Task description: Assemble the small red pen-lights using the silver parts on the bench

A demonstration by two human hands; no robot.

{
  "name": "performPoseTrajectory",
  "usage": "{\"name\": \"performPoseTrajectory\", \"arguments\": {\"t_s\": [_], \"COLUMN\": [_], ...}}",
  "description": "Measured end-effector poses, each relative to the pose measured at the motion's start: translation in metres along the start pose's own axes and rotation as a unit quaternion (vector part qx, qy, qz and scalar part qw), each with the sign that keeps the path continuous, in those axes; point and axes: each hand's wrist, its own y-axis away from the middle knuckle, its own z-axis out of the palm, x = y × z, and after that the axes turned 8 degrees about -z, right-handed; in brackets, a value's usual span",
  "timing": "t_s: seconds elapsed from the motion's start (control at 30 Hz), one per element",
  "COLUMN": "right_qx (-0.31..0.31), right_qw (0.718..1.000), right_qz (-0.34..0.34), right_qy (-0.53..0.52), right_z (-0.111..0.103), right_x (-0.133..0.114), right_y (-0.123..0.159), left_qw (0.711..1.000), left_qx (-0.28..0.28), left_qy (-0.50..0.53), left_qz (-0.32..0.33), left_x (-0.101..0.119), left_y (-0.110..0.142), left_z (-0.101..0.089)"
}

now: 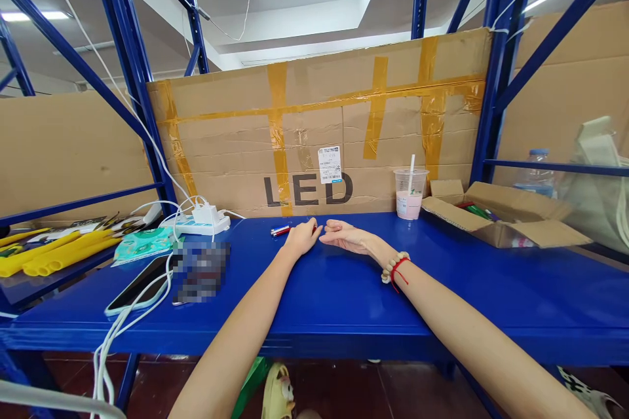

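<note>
My left hand (302, 239) rests on the blue shelf top (324, 301), its fingers curled in and mostly hidden behind its back. A small red and blue pen-like item (280, 231) shows just left of it; whether it is one piece or two, and whether the hand touches it, I cannot tell. Close by on the right, my right hand (350, 238) is turned partly palm up. Its fingers are loosely bent and a little apart, with nothing visible in them. A beaded bracelet (393, 266) and a red string circle the right wrist.
Left are a power strip (206, 222) with white cables, a phone (140, 285), a blurred dark item (200, 272) and a teal packet (142, 245). A pink drink cup (409, 203) with a straw and an open carton (501, 209) stand right. Cardboard (226, 163) backs the shelf.
</note>
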Motion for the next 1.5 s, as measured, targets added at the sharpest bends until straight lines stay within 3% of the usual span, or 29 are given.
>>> {"name": "performPoseTrajectory", "arguments": {"t_s": [0.27,0.6,0.87,0.97,1.17,1.3,1.37,1.5], "right_qx": [0.242,0.359,0.400,0.384,0.276,0.189,0.158,0.124], "right_qw": [0.965,0.913,0.860,0.834,0.801,0.738,0.718,0.704], "right_qz": [-0.095,-0.145,-0.141,-0.133,-0.101,-0.038,-0.027,-0.013], "right_qy": [0.033,0.127,0.282,0.374,0.522,0.647,0.678,0.699], "right_z": [-0.023,-0.040,-0.049,-0.046,-0.039,-0.037,-0.036,-0.032], "right_x": [0.009,0.015,0.007,0.008,0.012,0.014,0.014,0.015], "right_y": [-0.011,-0.017,-0.013,-0.010,-0.005,-0.005,-0.006,-0.008], "left_qw": [0.999,1.000,0.998,0.998,0.996,0.996,0.996,0.997], "left_qx": [-0.032,-0.028,-0.056,-0.068,-0.081,-0.082,-0.080,-0.075], "left_qy": [-0.017,0.006,-0.006,-0.009,-0.014,-0.005,0.003,0.012], "left_qz": [-0.006,-0.013,-0.012,-0.013,-0.016,-0.023,-0.026,-0.030], "left_x": [0.001,0.000,0.000,-0.001,0.000,0.000,-0.001,-0.002], "left_y": [0.000,0.002,0.001,-0.001,-0.002,-0.001,0.000,-0.001], "left_z": [0.001,-0.001,-0.001,0.001,0.003,0.002,0.001,0.002]}}
